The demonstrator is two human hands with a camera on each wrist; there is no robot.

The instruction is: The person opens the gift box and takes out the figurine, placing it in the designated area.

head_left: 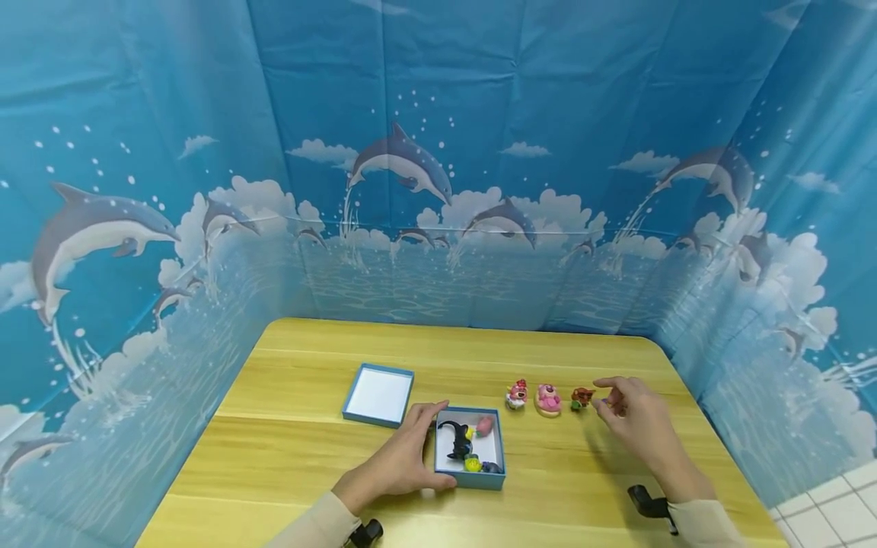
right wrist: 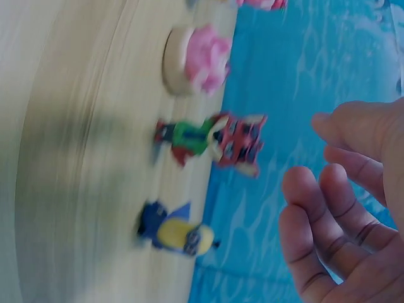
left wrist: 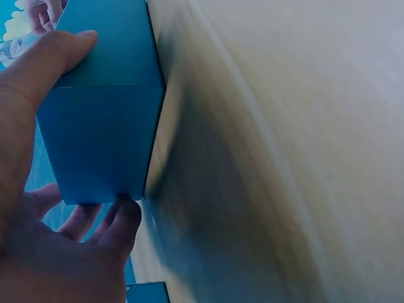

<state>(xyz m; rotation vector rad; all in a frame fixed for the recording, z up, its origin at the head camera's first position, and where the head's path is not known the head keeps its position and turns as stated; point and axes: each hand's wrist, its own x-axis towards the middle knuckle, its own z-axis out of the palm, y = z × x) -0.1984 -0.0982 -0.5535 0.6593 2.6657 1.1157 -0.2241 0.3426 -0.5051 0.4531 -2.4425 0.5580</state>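
My left hand [head_left: 404,460] holds a small blue box [head_left: 469,481] at its left side, the thumb on the front wall and the fingers towards the back. Inside lie several toy figures: a black one [head_left: 459,441], a pink one [head_left: 484,426], a yellow one [head_left: 473,463] and a grey-blue one [head_left: 491,467]. My right hand [head_left: 637,418] hovers with loosely bent fingers, holding nothing. Beside it, in the right wrist view, stand a yellow-and-blue minion figure [right wrist: 180,233], a red fox figure [right wrist: 237,142] in green and a pink bear [right wrist: 208,60] on a pale base. The hand mostly hides the minion in the head view.
The blue box lid [head_left: 378,394] lies with its white inside up, behind and left of the box. A pink-and-white figure [head_left: 517,394] stands at the row's left end. A dolphin-print curtain [head_left: 438,281] encloses the wooden table [head_left: 288,441] at the back and sides.
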